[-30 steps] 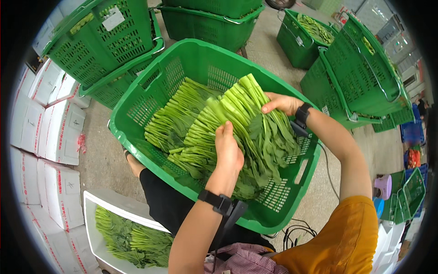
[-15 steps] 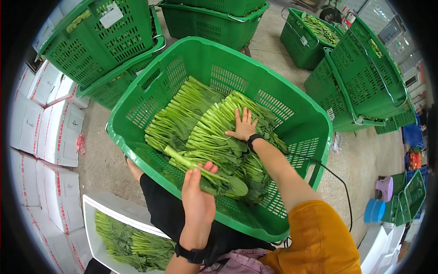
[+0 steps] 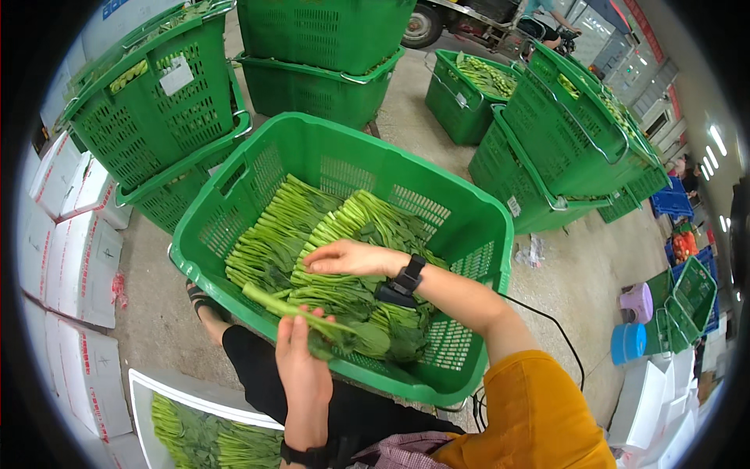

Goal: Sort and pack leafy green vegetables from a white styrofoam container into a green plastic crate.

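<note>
A large green crate (image 3: 457, 199) holds rows of leafy green stalks (image 3: 273, 223) with trimmed pale ends. My left hand (image 3: 305, 363) is at the crate's near edge, its fingers around a thicker loose stalk with leaves (image 3: 266, 298), held tilted over the others. My right hand (image 3: 336, 258) lies loosely over the bundled stalks in the middle of the crate, fingers slightly bent and reaching toward their cut ends, apparently holding nothing. Below on the left, a white foam box (image 3: 141, 391) holds more of the same greens.
Stacked green crates (image 3: 320, 94) stand ahead and on both sides, white boxes (image 3: 82, 266) at left. At right are blue (image 3: 629, 344) and purple tubs (image 3: 635, 303); a dark cable (image 3: 558, 328) lies near my right arm. A person (image 3: 539, 23) is by a vehicle behind.
Both hands were on the bundle a second ago; my left hand then drew back toward me with one stalk. My right hand has since moved leftward across the bundle. The view has tilted up.
</note>
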A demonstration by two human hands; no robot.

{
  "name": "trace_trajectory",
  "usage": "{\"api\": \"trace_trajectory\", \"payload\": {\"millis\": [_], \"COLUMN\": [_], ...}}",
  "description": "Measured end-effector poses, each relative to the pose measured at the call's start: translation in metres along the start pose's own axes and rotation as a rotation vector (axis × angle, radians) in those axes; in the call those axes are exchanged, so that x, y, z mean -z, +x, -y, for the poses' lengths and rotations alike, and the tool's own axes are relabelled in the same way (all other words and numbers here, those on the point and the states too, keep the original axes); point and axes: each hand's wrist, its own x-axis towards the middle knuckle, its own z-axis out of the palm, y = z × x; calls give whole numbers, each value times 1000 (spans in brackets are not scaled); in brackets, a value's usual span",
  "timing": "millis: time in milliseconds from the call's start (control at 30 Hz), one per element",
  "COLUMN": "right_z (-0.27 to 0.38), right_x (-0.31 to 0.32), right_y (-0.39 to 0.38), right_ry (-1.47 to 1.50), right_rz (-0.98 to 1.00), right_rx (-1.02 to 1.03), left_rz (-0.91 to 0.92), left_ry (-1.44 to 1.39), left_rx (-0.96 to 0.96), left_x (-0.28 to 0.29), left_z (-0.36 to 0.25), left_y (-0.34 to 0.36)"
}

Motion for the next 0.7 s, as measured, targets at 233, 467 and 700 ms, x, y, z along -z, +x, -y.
{"api": "trace_trajectory", "payload": {"millis": [233,467,700], "right_z": [74,-22,-53], "right_x": [-30,-3,2], "right_y": [-44,-68,-48], "right_ry": [112,6,-517], "right_rz": [58,-121,-89], "right_rx": [-46,-340,-243], "left_rz": [231,-116,-566], "left_ry": [167,409,239], "left_rx": [59,-157,-99], "left_x": [-10,76,242], "left_z": [20,-60,-84], "left_y": [3,-49,-145]}}
